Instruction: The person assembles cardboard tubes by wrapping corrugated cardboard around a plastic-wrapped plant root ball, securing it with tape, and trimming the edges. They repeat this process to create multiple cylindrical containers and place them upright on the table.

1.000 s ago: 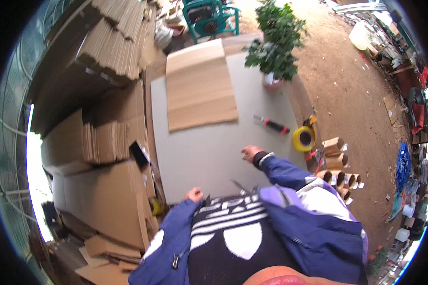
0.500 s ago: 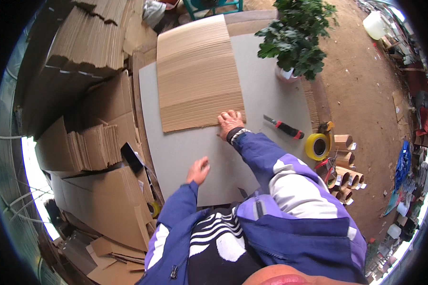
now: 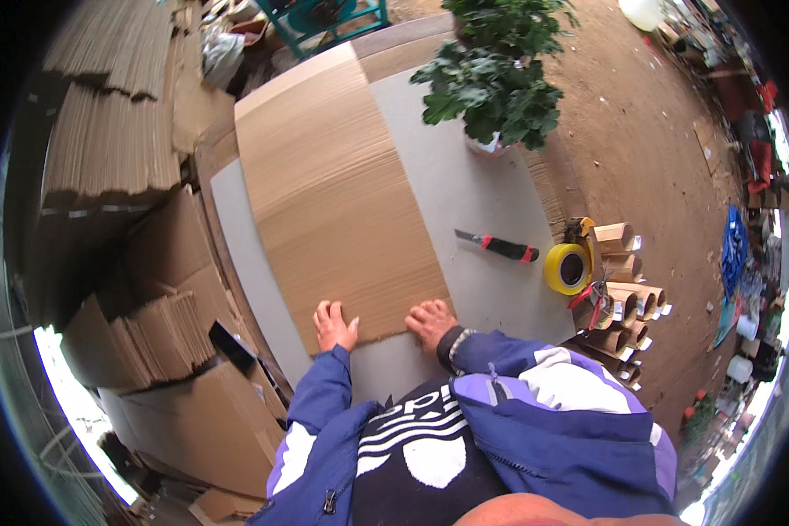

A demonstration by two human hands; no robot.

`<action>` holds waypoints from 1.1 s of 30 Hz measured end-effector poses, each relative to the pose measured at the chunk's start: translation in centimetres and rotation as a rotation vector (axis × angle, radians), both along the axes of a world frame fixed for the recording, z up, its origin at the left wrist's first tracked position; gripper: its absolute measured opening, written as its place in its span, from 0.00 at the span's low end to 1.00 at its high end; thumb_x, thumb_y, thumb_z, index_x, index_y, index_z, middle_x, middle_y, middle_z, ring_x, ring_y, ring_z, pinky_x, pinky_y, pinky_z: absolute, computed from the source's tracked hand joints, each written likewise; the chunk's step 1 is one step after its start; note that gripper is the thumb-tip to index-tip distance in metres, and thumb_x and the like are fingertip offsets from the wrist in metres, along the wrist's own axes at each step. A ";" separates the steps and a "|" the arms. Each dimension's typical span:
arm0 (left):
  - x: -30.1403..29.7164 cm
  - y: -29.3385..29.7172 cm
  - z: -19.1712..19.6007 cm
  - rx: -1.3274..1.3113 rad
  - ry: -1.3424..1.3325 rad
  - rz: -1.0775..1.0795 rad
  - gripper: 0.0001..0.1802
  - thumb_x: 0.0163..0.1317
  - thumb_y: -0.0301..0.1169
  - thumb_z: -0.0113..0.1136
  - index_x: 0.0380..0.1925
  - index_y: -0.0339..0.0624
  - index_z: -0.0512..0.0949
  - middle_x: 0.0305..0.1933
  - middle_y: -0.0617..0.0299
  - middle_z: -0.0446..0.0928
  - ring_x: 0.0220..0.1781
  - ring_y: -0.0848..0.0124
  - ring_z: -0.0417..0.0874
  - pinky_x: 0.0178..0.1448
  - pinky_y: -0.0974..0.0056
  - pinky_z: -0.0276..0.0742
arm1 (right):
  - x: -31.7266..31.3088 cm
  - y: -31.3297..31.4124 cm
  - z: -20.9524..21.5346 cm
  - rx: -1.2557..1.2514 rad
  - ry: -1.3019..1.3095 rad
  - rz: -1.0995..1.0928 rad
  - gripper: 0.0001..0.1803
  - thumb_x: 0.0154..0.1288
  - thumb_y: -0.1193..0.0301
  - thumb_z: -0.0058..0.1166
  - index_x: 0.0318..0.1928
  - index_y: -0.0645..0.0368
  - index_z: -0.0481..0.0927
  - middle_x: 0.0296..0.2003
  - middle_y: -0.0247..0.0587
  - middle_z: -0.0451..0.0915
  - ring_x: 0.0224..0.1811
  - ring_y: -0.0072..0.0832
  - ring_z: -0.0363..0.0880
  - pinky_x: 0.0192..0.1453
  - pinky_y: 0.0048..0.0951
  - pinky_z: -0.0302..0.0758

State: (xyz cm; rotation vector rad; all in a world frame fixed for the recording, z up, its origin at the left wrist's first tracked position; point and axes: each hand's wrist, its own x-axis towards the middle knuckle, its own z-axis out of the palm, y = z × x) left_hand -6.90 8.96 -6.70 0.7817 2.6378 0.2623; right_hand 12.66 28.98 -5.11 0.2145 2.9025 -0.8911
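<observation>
A ridged brown cardboard sheet [image 3: 333, 193] lies lengthwise on a grey board-topped table [image 3: 465, 197], its near edge close to my body. At the sheet's near left corner, my left hand [image 3: 334, 327] rests on the surface with fingers apart and thumb out to the side. My right hand [image 3: 430, 325] has its bent fingers closed over the near right corner; its thumb is partly hidden. A utility knife [image 3: 500, 246] with a black and red handle lies to the right of the sheet, blade out.
Beyond the knife are a yellow tape roll [image 3: 567, 268], red-handled pliers or cutters [image 3: 594, 307] and several cardboard tubes [image 3: 622, 267]. A leafy potted plant [image 3: 500, 96] stands at the far right of the table. Stacked cardboard [image 3: 114, 131] crowds the left side.
The cardboard sheet has slid toward me, with my right hand at its corner. My left hand has moved from above the bare table onto the sheet's near left corner.
</observation>
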 end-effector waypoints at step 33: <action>-4.7 20.4 -4.4 0.222 0.362 -0.316 0.39 0.59 0.49 0.64 0.68 0.43 0.67 0.76 0.45 0.56 0.78 0.41 0.54 0.78 0.37 0.52 | -16.0 44.2 -6.5 -0.230 0.253 -1.008 0.32 0.66 0.52 0.60 0.67 0.48 0.73 0.65 0.43 0.73 0.66 0.45 0.70 0.72 0.44 0.65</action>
